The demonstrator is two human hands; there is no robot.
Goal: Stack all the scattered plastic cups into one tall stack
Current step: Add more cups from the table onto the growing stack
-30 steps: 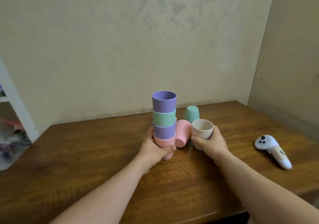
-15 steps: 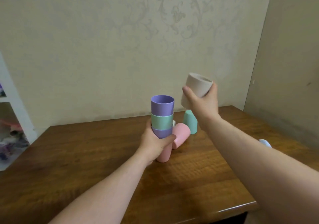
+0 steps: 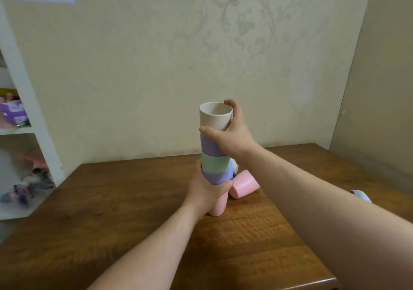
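A stack of cups (image 3: 215,164) stands on the wooden table (image 3: 134,211): pink at the bottom, then purple, green and purple. My left hand (image 3: 206,191) grips the stack low down, around the lower purple and pink cups. My right hand (image 3: 231,131) holds a beige cup (image 3: 214,116), open end up, set in the top of the stack. A second pink cup (image 3: 244,183) lies on its side just right of the stack. My right arm hides the green cup seen earlier behind it.
A white and light-blue controller (image 3: 362,195) peeks out behind my right forearm at the table's right. A white shelf unit (image 3: 29,115) with toys stands at the left. The wall runs close behind the table, with a corner at the right.
My right hand lifted the beige cup from the table, carried it up and left, and lowered it onto the top purple cup. My left hand kept hold of the stack.
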